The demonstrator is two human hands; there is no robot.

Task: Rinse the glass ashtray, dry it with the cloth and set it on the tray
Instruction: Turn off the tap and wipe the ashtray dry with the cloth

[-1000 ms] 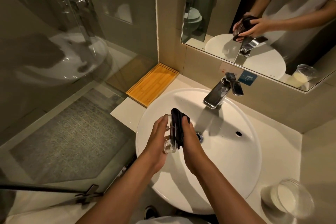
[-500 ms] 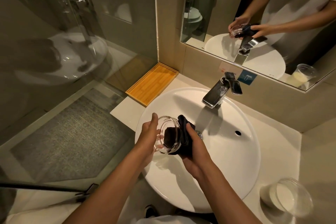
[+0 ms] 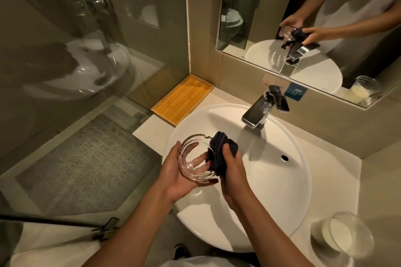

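The clear round glass ashtray (image 3: pixel 194 157) rests in the palm of my left hand (image 3: pixel 173 176), its opening turned up toward me, over the left rim of the white basin (image 3: pixel 271 180). My right hand (image 3: pixel 233 166) grips a dark bunched cloth (image 3: pixel 220 153) and presses it against the ashtray's right rim and inner wall. The wooden tray (image 3: pixel 183 99) lies on the counter at the far left corner, beyond the basin, with nothing on it.
A chrome tap (image 3: pixel 263 110) stands behind the basin, no water running. A clear plastic cup (image 3: pixel 345 237) sits on the counter at the lower right. A glass shower screen (image 3: pixel 86 71) bounds the counter's left side. A mirror (image 3: pixel 314 17) covers the back wall.
My left hand has turned the ashtray from edge-on to opening-up and lowered it into the palm. The cloth has shifted from the ashtray's face to its right rim.
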